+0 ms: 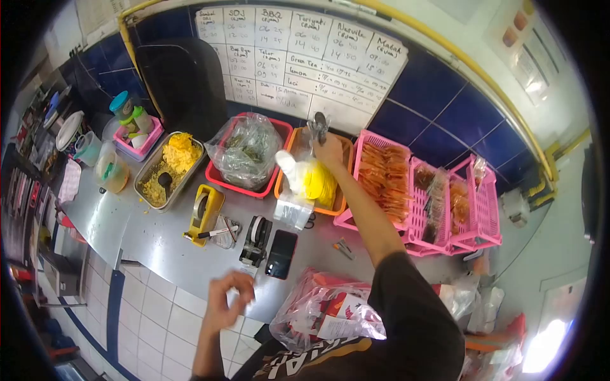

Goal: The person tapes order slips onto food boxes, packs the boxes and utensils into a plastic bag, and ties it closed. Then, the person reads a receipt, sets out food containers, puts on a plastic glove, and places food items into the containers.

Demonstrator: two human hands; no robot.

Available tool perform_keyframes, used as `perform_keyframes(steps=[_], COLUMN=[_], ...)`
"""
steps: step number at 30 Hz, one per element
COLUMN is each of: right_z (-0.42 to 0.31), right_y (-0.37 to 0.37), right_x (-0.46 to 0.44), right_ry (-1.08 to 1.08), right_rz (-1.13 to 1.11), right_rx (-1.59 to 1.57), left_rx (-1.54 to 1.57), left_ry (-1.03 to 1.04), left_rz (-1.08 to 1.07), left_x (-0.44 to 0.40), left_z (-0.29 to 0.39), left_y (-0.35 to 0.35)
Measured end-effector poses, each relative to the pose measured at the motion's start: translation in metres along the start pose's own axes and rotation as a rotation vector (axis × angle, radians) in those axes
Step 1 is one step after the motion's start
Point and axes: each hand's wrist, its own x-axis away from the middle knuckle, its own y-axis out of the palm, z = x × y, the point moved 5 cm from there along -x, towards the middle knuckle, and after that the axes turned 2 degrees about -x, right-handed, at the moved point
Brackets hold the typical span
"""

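Note:
My right hand (329, 152) reaches over the orange basket (349, 152) at the back of the counter. Its fingers are closed on a dark-handled tool (319, 122) whose kind I cannot make out. Beneath that hand, the basket holds a yellow bundle (319, 184) in clear plastic and a white bundle (289, 166). A stack of clear plastic bags (293, 213) hangs over the front rim. My left hand (230, 297) is raised in front of the counter, slightly blurred, fingers curled in with nothing visible in them. A phone (281, 254) and a black stapler-like device (256, 240) lie nearest to it.
Left of the orange basket are a red basket (211, 173) with bagged greens and a metal tray (145, 198) of yellow shreds with a black spoon. A yellow tape dispenser (204, 213) stands in front. Pink baskets (416, 222) of packets stand right; a plastic bag of packets (330, 311) lies near my body.

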Motion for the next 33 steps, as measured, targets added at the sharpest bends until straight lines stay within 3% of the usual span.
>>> perform_keyframes(steps=[1, 3, 5, 6, 8, 9, 11, 15, 19, 21, 23, 30, 33], right_z=[-0.024, -0.056, -0.087, -0.103, -0.131, -0.132, -0.136, -0.131, -0.127, -0.111, -0.119, -0.118, -0.094], right_y=[-0.029, -0.082, -0.131, -0.156, -0.195, -0.209, -0.227, -0.26, -0.264, -0.259, -0.265, -0.277, -0.279], right_x=[0.01, 0.041, 0.077, 0.1, 0.141, 0.151, 0.173, 0.21, 0.242, 0.245, 0.261, 0.289, 0.326], right_ry=[-0.239, -0.368, -0.489, -0.504, -0.577, -0.594, -0.545, -0.42, -0.549, -0.484, -0.572, -0.643, -0.603], right_rz=[0.078, 0.123, -0.103, -0.092, -0.256, -0.239, -0.333, -0.279, -0.313, -0.29, -0.286, -0.224, -0.186], right_rx=[-0.195, -0.292, -0.57, -0.567, -0.899, -0.895, -0.901, -0.898, -1.009, -0.847, -1.033, -1.079, -0.584], left_rx=[0.059, -0.092, -0.188, -0.237, -0.187, -0.184, 0.161, 0.198, 0.362, 0.341, 0.439, 0.377, 0.126], left_ry=[-0.197, 0.009, 0.201, 0.266, 0.331, 0.354, 0.198, 0.238, 0.396, 0.408, 0.411, 0.435, 0.253], left_rz=[0.103, 0.191, 0.261, 0.274, 0.327, 0.323, -0.034, 0.038, 0.058, 0.012, -0.008, -0.092, -0.06], left_x=[-0.017, -0.067, -0.124, -0.146, -0.183, -0.19, -0.204, -0.186, -0.168, -0.159, -0.152, -0.128, -0.11], left_z=[0.0, 0.008, 0.039, 0.055, 0.057, 0.063, 0.067, 0.083, 0.092, 0.093, 0.097, 0.106, 0.092], left_y=[-0.002, 0.004, 0.022, 0.033, 0.055, 0.062, 0.09, 0.11, 0.123, 0.125, 0.127, 0.13, 0.141])
